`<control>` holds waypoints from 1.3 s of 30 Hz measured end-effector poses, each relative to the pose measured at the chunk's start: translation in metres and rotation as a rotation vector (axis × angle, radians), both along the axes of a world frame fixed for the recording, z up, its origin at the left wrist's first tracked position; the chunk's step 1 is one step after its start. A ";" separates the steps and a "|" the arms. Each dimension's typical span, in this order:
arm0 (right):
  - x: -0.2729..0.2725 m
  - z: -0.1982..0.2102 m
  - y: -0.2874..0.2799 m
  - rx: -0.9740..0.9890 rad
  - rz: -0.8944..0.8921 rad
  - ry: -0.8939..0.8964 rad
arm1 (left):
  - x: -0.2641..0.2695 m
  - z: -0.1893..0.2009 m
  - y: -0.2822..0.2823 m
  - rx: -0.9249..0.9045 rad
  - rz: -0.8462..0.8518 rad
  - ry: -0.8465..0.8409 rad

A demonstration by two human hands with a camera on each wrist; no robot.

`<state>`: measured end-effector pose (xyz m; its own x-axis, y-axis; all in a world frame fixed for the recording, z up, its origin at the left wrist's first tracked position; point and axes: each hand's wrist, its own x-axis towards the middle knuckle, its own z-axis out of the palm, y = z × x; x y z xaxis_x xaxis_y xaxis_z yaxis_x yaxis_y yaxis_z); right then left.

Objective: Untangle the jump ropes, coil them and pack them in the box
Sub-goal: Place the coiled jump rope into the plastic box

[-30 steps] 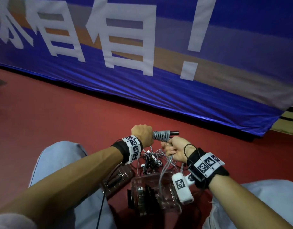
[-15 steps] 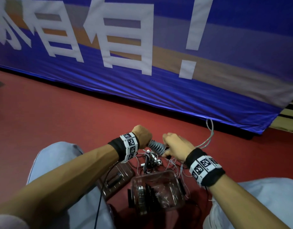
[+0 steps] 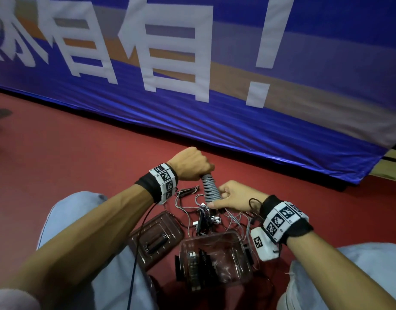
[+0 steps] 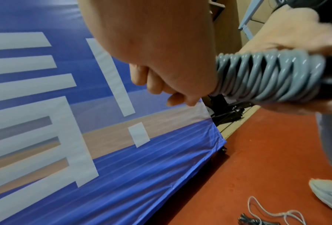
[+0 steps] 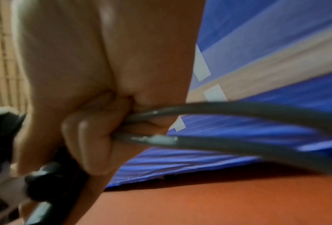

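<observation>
Red floor (image 3: 58,157) underfoot, person seated w/ pale-jeaned knees (image 3: 80,211) cut off at both lower corners. Nearest, between the knees: clear plastic box (image 3: 241,271) w/ dark coiled items inside, contents hard to make out thru the tinted wall. Just left of it lies the box lid (image 3: 156,238), flat on the floor. Right of the box, a white tagged module (image 3: 263,243) hangs below the right wrist.

Past the box: tangle of thin grey ropes and black handles (image 3: 203,218) on the floor, individual strands not separable.

Above the tangle, a grey jump rope coil (image 3: 210,186) wound tight round black handles, tilted, top toward the left. Left hand (image 3: 190,164) fingers closed round the upper end; handle there hidden in the fist. Right hand (image 3: 232,198) fingers closed at the lower end; right wrist view, blurred, shows two grey rope strands (image 5: 228,109) pinched in the curled fingers (image 5: 92,137).

Left wrist view: white shoe (image 4: 328,196) cut off at the edge, loose white cord (image 4: 273,211) on the floor.

Farthest: blue banner (image 3: 237,130) w/ big white characters, cropped at top.
</observation>
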<state>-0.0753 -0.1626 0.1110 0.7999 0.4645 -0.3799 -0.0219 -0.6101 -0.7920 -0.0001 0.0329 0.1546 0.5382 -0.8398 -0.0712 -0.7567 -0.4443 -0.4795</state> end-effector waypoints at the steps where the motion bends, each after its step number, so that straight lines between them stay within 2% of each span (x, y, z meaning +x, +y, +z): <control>1: -0.001 0.004 0.000 0.067 -0.007 0.054 | 0.001 0.003 0.002 -0.028 -0.024 -0.003; 5: -0.006 0.019 0.000 0.388 -0.003 0.312 | 0.005 0.014 0.008 -0.240 -0.121 -0.018; 10: -0.007 0.023 -0.002 0.605 0.045 0.399 | 0.004 0.015 0.013 -0.515 -0.141 0.014; 18: -0.007 0.025 -0.007 0.795 0.035 0.471 | -0.005 0.006 0.007 -0.763 0.014 0.077; 23: -0.009 0.023 -0.006 0.956 -0.072 0.470 | -0.009 0.007 0.001 -0.912 0.134 0.045; 26: -0.009 0.027 -0.002 1.114 -0.163 0.496 | -0.011 0.009 -0.003 -0.991 0.257 0.106; 31: -0.013 0.044 0.009 1.205 -0.492 0.446 | -0.013 0.003 -0.009 -0.995 0.504 0.288; 35: -0.005 0.048 0.011 1.261 -0.665 0.411 | -0.022 -0.007 -0.022 -0.993 0.748 0.468; 37: 0.001 0.042 0.010 1.204 -0.732 0.411 | -0.022 -0.013 -0.025 -0.915 0.811 0.464; 39: 0.005 0.033 0.007 1.103 -0.801 0.447 | -0.019 -0.018 -0.023 -0.750 0.860 0.396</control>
